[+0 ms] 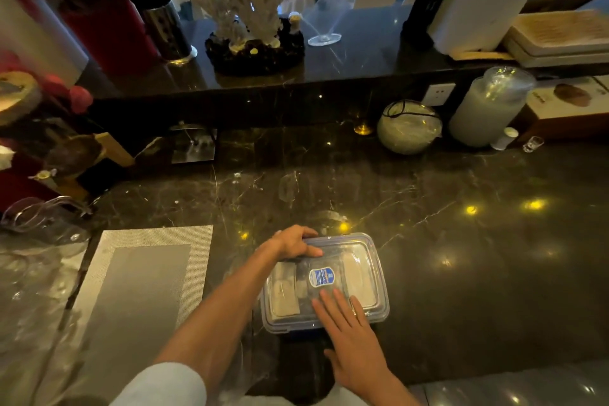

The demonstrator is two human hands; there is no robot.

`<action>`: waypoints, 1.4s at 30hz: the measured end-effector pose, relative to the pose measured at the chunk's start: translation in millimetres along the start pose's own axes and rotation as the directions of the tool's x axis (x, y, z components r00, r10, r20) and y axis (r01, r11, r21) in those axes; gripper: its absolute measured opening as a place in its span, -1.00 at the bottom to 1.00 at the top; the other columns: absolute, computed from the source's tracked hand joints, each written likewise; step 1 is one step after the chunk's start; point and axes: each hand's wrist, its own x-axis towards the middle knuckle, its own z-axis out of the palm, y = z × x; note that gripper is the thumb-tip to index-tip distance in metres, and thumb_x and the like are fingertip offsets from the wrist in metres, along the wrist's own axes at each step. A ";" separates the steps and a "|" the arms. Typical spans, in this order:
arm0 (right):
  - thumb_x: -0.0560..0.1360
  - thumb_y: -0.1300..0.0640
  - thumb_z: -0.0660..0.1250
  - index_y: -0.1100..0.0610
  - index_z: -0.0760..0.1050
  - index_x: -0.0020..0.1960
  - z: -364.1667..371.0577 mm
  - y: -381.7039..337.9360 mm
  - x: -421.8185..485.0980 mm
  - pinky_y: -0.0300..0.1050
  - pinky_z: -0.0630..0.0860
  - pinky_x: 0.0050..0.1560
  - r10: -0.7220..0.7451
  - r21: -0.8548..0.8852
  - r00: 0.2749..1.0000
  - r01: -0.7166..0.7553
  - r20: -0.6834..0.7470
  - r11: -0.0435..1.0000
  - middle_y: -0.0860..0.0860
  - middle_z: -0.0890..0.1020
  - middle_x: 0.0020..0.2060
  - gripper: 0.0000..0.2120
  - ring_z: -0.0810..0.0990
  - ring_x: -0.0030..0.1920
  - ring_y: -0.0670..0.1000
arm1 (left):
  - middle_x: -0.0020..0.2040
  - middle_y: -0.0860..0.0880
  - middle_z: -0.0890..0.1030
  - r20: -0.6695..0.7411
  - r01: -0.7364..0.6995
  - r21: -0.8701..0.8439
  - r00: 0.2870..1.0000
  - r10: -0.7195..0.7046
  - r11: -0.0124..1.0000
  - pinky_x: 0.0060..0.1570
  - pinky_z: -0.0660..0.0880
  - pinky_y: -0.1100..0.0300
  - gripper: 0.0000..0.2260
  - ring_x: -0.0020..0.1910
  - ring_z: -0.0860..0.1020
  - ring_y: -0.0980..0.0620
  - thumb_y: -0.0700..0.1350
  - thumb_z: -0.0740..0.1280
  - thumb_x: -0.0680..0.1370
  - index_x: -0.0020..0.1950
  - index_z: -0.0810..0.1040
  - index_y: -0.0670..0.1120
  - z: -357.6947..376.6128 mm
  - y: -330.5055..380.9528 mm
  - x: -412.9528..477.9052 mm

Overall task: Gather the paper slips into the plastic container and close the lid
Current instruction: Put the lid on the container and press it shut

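Note:
A clear rectangular plastic container [369, 273] with a blue-edged lid and a blue label sits on the dark marble counter. The lid lies on top of it. Pale paper slips [285, 293] show through the lid inside. My left hand [295, 242] grips the lid's far left corner, thumb on top. My right hand [352, 336] lies flat on the lid's near edge, fingers spread, a ring on one finger.
A grey woven placemat [148, 273] lies to the left of the container. Clear glassware [43, 217] stands at the far left. At the counter's back are a round wrapped bundle [408, 127], a tall plastic-covered stack [487, 109] and a raised ledge with decorations.

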 end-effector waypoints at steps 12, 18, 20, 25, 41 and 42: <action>0.50 -0.32 0.21 -0.05 -0.05 0.62 6.0 0.5 -1.2 0.11 -0.08 0.58 -0.006 0.089 1.000 0.008 -0.025 0.996 -0.08 -0.06 0.60 -0.17 -0.14 0.60 0.01 | 0.06 0.00 0.47 -0.398 -0.105 0.052 0.910 0.117 0.993 0.24 0.40 0.01 -0.56 0.15 0.37 -0.02 0.03 0.52 0.41 0.28 0.59 0.07 27.2 2.4 -9.1; 0.28 -0.16 0.58 0.05 0.26 0.55 3.4 15.6 -1.6 0.15 0.35 0.44 -0.045 0.051 0.998 0.048 -0.053 0.998 0.06 0.32 0.52 -0.05 0.30 0.52 0.10 | 0.05 -0.01 0.48 -0.426 -0.113 0.011 0.898 0.107 0.993 0.24 0.40 0.03 -0.60 0.14 0.38 -0.03 0.01 0.51 0.43 0.25 0.62 0.04 29.7 4.0 -14.2; 0.15 -0.06 0.67 0.05 0.37 0.48 4.0 26.6 -1.5 0.14 0.47 0.35 -0.044 -0.020 0.997 0.043 -0.065 0.999 0.07 0.45 0.44 -0.03 0.44 0.44 0.11 | 0.07 -0.02 0.48 -0.425 -0.113 0.013 0.899 0.108 0.994 0.25 0.39 0.02 -0.60 0.15 0.38 -0.04 0.02 0.50 0.44 0.27 0.61 0.04 29.3 3.9 -16.3; 0.15 0.09 0.68 0.03 0.29 0.45 9.2 36.0 3.8 0.12 0.49 0.29 -0.083 -0.130 0.993 0.071 -0.090 0.989 0.05 0.52 0.39 -0.03 0.51 0.38 0.10 | 0.09 -0.02 0.47 -0.416 -0.116 0.003 0.903 0.106 0.993 0.27 0.39 0.00 -0.61 0.17 0.37 -0.04 0.02 0.48 0.46 0.28 0.60 0.05 30.0 4.4 -19.3; 0.10 -0.02 0.71 -0.06 0.61 0.26 -16.6 39.2 -4.2 -0.10 0.63 0.07 -0.177 -0.089 0.965 0.162 -0.194 0.983 -0.06 0.66 0.23 -0.26 0.64 0.23 -0.01 | 0.11 -0.01 0.47 -0.415 -0.113 0.011 0.903 0.108 0.993 0.26 0.38 0.02 -0.63 0.19 0.36 -0.02 0.02 0.47 0.47 0.27 0.61 0.05 29.7 3.5 -17.3; 0.11 -0.02 0.70 -0.06 0.62 0.25 -17.7 39.2 -3.9 -0.11 0.63 0.06 -0.171 -0.080 0.966 0.158 -0.196 0.984 -0.07 0.66 0.22 -0.28 0.64 0.23 -0.02 | 0.11 -0.01 0.47 -0.416 -0.116 0.003 0.903 0.107 0.993 0.27 0.39 0.01 -0.63 0.19 0.36 -0.02 0.01 0.48 0.47 0.27 0.61 0.05 29.7 3.1 -16.8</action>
